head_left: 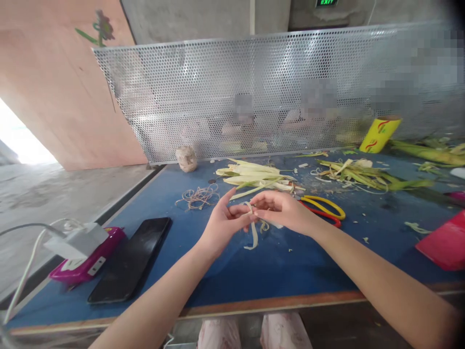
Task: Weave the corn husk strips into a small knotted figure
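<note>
My left hand (222,222) and my right hand (281,209) meet above the blue table (254,271), both pinching a pale leaf strip (253,233) that curls down between them. The strip's loose end hangs just above the tabletop. Fingers of both hands are pressed together on the strip. Just behind the hands lies a pile of pale leaf strips (254,175). Yellow-and-red scissors (325,209) rest on the table right of my right hand.
A black phone (131,257) and a magenta charger with a white plug (85,254) lie at the left. Loose twine (198,196) and a twine ball (186,158) sit behind. Green stalks (366,177), a yellow cylinder (379,134) and a red object (443,245) are right. A perforated metal screen (254,92) stands behind the table.
</note>
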The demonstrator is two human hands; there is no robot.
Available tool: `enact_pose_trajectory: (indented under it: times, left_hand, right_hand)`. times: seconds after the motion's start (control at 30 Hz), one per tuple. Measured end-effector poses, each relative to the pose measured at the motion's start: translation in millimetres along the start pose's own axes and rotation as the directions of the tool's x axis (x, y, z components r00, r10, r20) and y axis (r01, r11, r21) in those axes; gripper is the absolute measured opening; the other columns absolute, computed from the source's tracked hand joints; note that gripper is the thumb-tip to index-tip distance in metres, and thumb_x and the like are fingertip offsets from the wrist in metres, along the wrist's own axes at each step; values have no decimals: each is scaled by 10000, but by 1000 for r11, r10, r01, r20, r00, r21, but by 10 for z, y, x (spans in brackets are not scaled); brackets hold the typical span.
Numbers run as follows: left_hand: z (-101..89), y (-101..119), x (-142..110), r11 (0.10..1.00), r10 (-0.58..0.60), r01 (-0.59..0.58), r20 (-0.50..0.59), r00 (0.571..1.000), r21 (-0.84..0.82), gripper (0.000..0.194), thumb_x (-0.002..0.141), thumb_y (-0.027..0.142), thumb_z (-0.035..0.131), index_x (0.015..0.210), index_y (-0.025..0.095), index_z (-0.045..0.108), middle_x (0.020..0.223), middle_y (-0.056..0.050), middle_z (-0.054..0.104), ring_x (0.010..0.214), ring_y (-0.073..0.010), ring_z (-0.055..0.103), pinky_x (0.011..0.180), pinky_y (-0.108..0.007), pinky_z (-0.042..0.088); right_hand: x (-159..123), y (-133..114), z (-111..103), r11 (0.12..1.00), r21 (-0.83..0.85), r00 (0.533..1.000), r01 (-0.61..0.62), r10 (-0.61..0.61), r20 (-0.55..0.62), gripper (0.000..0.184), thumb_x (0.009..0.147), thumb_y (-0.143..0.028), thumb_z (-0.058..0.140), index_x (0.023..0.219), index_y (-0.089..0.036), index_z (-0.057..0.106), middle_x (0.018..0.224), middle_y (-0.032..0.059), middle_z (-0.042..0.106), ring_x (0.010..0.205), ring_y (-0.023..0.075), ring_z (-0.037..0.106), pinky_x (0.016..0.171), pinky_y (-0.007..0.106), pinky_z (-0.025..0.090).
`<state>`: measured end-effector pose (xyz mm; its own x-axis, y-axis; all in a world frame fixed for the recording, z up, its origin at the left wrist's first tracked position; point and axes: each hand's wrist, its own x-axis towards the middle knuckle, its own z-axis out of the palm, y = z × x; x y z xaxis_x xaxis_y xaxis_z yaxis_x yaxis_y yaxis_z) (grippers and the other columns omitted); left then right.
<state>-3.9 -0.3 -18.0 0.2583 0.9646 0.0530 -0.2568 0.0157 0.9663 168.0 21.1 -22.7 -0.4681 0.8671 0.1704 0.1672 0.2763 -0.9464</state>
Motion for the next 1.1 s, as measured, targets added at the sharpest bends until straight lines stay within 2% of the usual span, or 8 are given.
enact_pose_trajectory:
  times: [0.1, 0.2, 0.43, 0.67, 0.77, 0.9, 1.1]
  left_hand:
    - [-14, 1, 5, 999, 47, -47, -28, 998, 17, 923, 614, 118, 736, 1363, 86, 199, 680, -7, 661, 521, -89, 537, 493, -222, 415]
    - [-12, 2, -2, 994, 91, -88, -55, 994, 65, 965, 595, 136, 747, 1376, 94, 180, 681, -6, 663, 525, -93, 541, 491, -221, 418]
    - [-7, -3, -27, 993, 84, -80, -47, 995, 84, 1008, 607, 141, 735, 1397, 104, 109, 692, -12, 656, 562, -109, 566, 476, -211, 422]
    - [-23, -29, -6, 992, 95, -96, 10, 995, 80, 1124, 578, 81, 733, 1403, 254, -10, 942, -33, 580, 611, -97, 585, 462, -197, 441]
    - [-28, -35, -4, 983, 120, -116, -14, 993, 142, 1154, 583, 96, 734, 1395, 298, -59, 1079, -73, 514, 590, -72, 575, 461, -202, 444]
    - [-46, -40, -15, 962, 146, -137, -20, 989, 236, 1199, 595, 107, 732, 1373, 358, -145, 1224, -118, 440, 557, -40, 557, 503, -224, 465]
    - [-33, -28, -38, 949, 157, -143, -26, 987, 279, 1208, 606, 131, 734, 1369, 354, -175, 1248, -137, 451, 525, -25, 534, 507, -223, 463]
  right_hand:
    - [-8, 8, -21, 998, -58, 998, 35, -33, 44, 305, 731, -349, 650, 989, -196, 591, 795, 14, 603, 686, 119, 562, 632, 251, 456]
    - [-3, 5, -54, 993, -100, 997, 68, -66, 26, 258, 742, -289, 641, 976, -189, 599, 717, -10, 575, 635, 103, 544, 623, 248, 443]
    - [-17, -54, -132, 981, -180, 997, 69, -63, 40, 213, 759, -241, 612, 966, -192, 612, 659, -29, 527, 605, 89, 509, 597, 226, 422]
    - [26, 57, -77, 997, -68, 996, -26, 31, 80, 272, 781, -345, 584, 998, -182, 596, 796, 21, 606, 747, 131, 573, 683, 255, 453]
    - [34, 89, -23, 995, -95, 996, -28, 35, 80, 269, 758, -373, 607, 936, -172, 614, 728, 12, 601, 676, 125, 564, 629, 248, 445]
    - [25, 74, 20, 984, -176, 1000, 1, 2, 16, 197, 745, -352, 619, 819, -170, 636, 652, -2, 581, 589, 108, 526, 560, 234, 417]
    - [-7, 5, 35, 981, -195, 1000, 16, -13, 14, 125, 750, -294, 602, 773, -171, 611, 646, -8, 576, 591, 104, 524, 556, 227, 418]
